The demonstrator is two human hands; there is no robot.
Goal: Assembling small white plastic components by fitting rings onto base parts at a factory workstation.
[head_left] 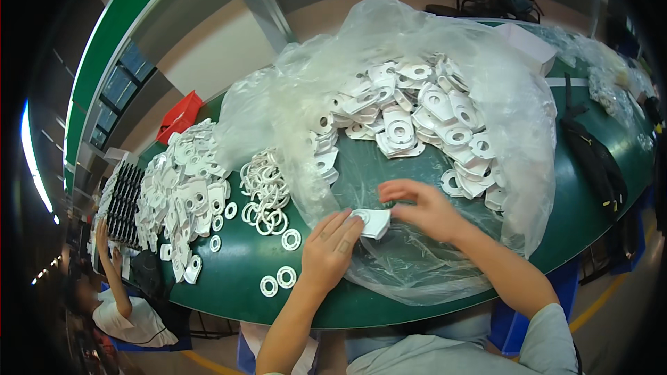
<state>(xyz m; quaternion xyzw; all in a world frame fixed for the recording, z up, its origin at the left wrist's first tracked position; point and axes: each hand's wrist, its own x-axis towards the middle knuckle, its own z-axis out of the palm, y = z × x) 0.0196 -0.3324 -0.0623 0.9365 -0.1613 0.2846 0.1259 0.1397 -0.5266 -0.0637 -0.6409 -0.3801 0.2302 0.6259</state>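
Observation:
A white plastic plate with a round hole (375,223) is in front of me, low over the clear plastic sheet. The fingers of my left hand (329,248) lie over its left end and hold it. My right hand (431,210) is at the plate's right end, its fingers curved and spread from the thumb, with nothing seen between them. Beyond my hands, a heap of similar white plates (399,128) lies in a large open clear plastic bag (524,167). Left of my left hand are loose white flat rings (291,239).
A pile of white rings (264,191) and another heap of white plates (187,191) cover the left of the green table (236,285). Farther left are a red bin (180,117), a black rack (127,201) and a co-worker's arm (114,274). A black bag (594,160) lies at right.

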